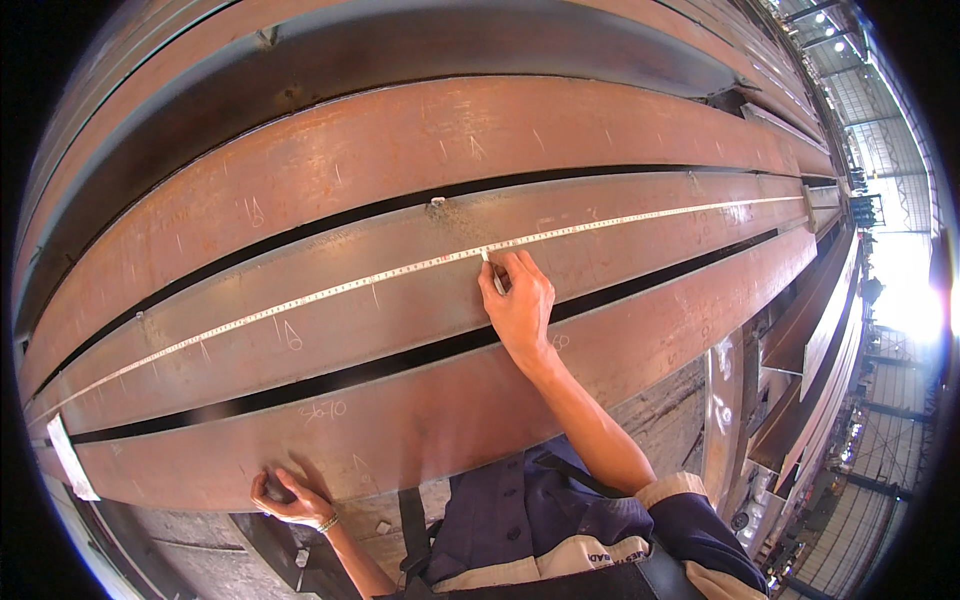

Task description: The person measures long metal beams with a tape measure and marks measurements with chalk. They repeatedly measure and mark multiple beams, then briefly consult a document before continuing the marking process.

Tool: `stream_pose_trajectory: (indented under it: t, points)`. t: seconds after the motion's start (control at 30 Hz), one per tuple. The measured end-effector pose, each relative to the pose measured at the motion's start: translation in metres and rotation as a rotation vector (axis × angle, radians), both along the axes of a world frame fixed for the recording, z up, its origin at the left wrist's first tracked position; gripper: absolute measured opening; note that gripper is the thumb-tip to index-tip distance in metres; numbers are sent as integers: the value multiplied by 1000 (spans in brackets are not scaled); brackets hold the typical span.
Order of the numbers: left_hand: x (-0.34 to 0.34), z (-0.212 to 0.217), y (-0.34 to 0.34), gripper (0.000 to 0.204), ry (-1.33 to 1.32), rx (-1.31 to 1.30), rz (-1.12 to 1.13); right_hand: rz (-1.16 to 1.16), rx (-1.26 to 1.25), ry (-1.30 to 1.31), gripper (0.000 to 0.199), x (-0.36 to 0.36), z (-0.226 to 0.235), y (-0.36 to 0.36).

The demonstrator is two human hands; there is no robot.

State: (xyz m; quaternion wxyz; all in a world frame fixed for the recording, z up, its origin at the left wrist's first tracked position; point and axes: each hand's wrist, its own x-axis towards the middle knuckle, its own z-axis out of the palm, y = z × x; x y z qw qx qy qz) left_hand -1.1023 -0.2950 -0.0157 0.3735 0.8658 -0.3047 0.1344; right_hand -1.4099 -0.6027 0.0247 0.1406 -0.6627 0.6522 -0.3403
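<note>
A long tape measure (375, 278) lies stretched lengthwise along the middle reddish-brown steel beam (420, 310). My right hand (522, 305) is closed in a pinch at the tape's near edge, on a small white piece of chalk (486, 254) whose tip meets the steel beside the tape. Around it the beam carries short white strokes and looped marks. Lower left, my left hand (292, 502) rests at the near beam (400, 425), its thumb and fingers curved apart. What the dark patch between them is, I cannot make out.
Dark gaps separate the parallel beams. A white strip (72, 458) lies across the left end of the near beams. Further beams (520, 45) stand beyond, and more steel sections (805, 340) are stacked at right. Small light bits (437, 202) sit on the middle beam's far edge.
</note>
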Motion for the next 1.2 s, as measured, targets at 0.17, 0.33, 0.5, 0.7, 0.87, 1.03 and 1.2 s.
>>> stream_pose_trajectory:
  t: [0.17,0.33,0.5,0.7,0.87,1.03,1.2]
  points:
    - [0,1,0,33,-1,20,10,5,-12,13,9,2,-1,-2]
    - [0,1,-1,32,-6,13,9,23,52,-33,8,2,2,-1]
    - [-1,1,-2,33,-3,-12,-6,36,31,-45,9,3,1,0]
    - [3,-4,1,34,-20,-11,-14,41,32,-31,10,3,0,1]
    - [4,-5,2,34,-25,-14,-19,50,30,-6,10,3,0,1]
    - [2,-4,2,35,-14,-17,-10,67,52,6,8,6,9,-3]
    - [2,-2,0,36,-40,-12,-12,163,297,285,13,-2,52,-12]
